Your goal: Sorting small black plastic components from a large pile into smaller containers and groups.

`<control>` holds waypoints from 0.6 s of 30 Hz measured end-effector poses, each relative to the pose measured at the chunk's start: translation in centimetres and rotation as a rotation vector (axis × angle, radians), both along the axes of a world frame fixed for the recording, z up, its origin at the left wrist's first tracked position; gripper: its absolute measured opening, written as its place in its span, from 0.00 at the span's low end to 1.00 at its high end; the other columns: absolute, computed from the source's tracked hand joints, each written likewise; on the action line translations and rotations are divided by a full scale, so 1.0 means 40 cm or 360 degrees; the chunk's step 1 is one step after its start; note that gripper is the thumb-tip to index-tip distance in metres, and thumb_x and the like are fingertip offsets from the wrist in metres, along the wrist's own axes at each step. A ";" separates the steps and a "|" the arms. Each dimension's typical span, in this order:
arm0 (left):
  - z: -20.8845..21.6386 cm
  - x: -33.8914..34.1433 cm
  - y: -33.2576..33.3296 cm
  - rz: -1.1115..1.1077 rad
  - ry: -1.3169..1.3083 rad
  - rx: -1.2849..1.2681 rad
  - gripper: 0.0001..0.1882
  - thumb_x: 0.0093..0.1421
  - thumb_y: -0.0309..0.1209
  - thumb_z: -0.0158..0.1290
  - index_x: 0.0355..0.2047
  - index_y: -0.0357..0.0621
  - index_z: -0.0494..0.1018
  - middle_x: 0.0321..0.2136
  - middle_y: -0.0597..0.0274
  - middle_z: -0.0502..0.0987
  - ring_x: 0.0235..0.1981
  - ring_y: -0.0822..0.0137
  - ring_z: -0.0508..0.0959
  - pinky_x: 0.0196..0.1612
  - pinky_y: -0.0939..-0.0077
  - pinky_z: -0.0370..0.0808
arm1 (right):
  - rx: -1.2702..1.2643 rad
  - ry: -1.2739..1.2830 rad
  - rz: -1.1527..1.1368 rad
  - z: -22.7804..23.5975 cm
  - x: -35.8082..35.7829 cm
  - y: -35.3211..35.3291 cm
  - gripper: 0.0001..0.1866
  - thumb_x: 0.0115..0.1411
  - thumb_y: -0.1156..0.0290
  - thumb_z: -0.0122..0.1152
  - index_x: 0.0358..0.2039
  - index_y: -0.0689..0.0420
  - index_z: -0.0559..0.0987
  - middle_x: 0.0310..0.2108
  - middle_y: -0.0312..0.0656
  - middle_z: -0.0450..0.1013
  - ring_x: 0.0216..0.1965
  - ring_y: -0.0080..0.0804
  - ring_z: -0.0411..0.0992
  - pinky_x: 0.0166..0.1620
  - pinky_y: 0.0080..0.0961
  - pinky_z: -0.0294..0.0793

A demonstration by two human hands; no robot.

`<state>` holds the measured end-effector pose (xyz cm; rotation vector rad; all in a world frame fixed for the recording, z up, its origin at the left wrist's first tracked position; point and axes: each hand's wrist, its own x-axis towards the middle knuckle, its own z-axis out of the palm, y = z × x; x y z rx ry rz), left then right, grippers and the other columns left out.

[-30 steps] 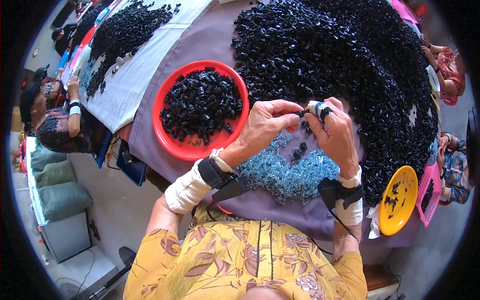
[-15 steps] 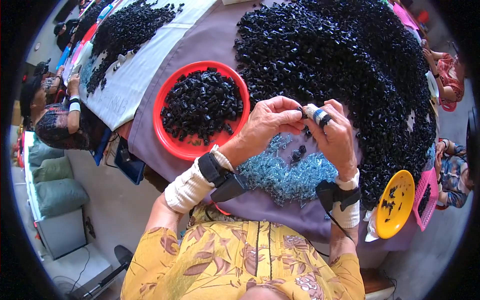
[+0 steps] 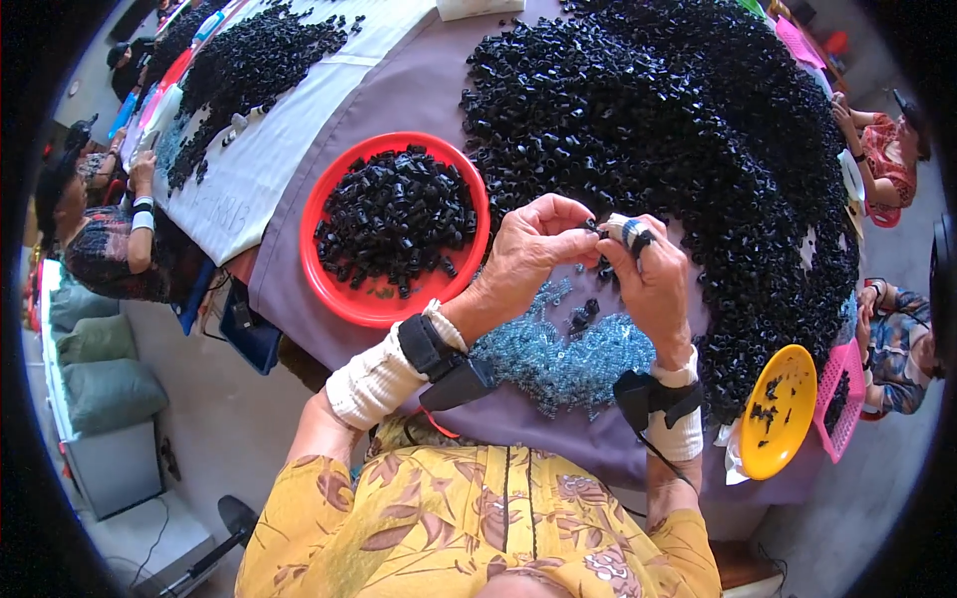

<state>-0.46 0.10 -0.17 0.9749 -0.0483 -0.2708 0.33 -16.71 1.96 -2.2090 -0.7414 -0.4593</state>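
Observation:
My left hand (image 3: 533,257) is closed, pinching a small black plastic part (image 3: 591,227) between thumb and index finger. From the other side, my right hand (image 3: 653,284) closes on the same part; a striped wrap covers one of its fingers. My fingertips hide most of the part's shape. Below them lies a heap of small, shiny pale-blue pieces (image 3: 558,359) that look like springs, with a few loose black parts (image 3: 583,316) at its top. Left of my hands, a round red tray (image 3: 315,274) holds many black parts.
A huge pile of black parts (image 3: 678,130) covers the far and right side of the purple tablecloth (image 3: 399,95). At the right edge are a yellow plate (image 3: 795,399) and a pink basket (image 3: 844,404). Other people sit left and right. A white-covered table (image 3: 269,149) adjoins at left.
Both hands have shifted slightly left and down in the picture, still pinched together. The whole scene has moved slightly with the view.

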 end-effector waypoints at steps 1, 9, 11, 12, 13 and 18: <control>0.001 0.001 -0.001 0.0003 -0.0002 -0.0002 0.12 0.56 0.24 0.55 0.40 0.37 0.69 0.34 0.60 0.75 0.35 0.70 0.77 0.38 0.76 0.77 | 0.0042 -0.0019 -0.0029 -0.002 -0.002 0.005 0.08 0.51 0.71 0.62 0.30 0.61 0.77 0.26 0.45 0.73 0.30 0.44 0.70 0.38 0.34 0.69; 0.011 -0.007 0.003 0.0027 0.0000 0.0108 0.13 0.56 0.26 0.56 0.41 0.37 0.71 0.32 0.59 0.77 0.31 0.72 0.78 0.36 0.78 0.77 | -0.0013 -0.0224 -0.0082 0.021 0.004 -0.007 0.07 0.50 0.74 0.61 0.30 0.62 0.76 0.25 0.46 0.71 0.29 0.45 0.70 0.42 0.37 0.67; 0.011 -0.008 0.001 0.0031 -0.0032 0.0182 0.13 0.56 0.26 0.56 0.41 0.36 0.71 0.32 0.60 0.77 0.31 0.72 0.78 0.36 0.79 0.76 | -0.0068 -0.0263 -0.0059 0.029 0.009 -0.005 0.07 0.51 0.74 0.61 0.30 0.62 0.76 0.25 0.45 0.71 0.29 0.44 0.70 0.43 0.38 0.67; 0.011 -0.008 0.000 0.0036 -0.0066 0.0254 0.13 0.56 0.26 0.56 0.41 0.36 0.72 0.32 0.60 0.77 0.31 0.73 0.77 0.36 0.80 0.76 | -0.0124 -0.0302 -0.0036 0.031 0.010 -0.003 0.07 0.51 0.74 0.61 0.30 0.61 0.76 0.25 0.45 0.71 0.29 0.43 0.70 0.44 0.39 0.66; 0.010 -0.008 -0.001 0.0037 -0.0065 0.0253 0.13 0.56 0.26 0.56 0.41 0.36 0.72 0.32 0.60 0.77 0.31 0.73 0.77 0.36 0.80 0.76 | -0.0125 -0.0302 -0.0035 0.032 0.010 -0.001 0.07 0.51 0.74 0.61 0.30 0.61 0.76 0.25 0.45 0.71 0.29 0.43 0.70 0.44 0.39 0.66; 0.007 -0.011 -0.002 0.0037 -0.0126 0.0321 0.13 0.56 0.25 0.54 0.42 0.35 0.72 0.32 0.61 0.77 0.31 0.74 0.76 0.36 0.81 0.75 | -0.0280 -0.0357 0.0010 0.033 0.006 0.005 0.07 0.52 0.74 0.59 0.32 0.63 0.75 0.25 0.43 0.72 0.29 0.39 0.71 0.47 0.40 0.64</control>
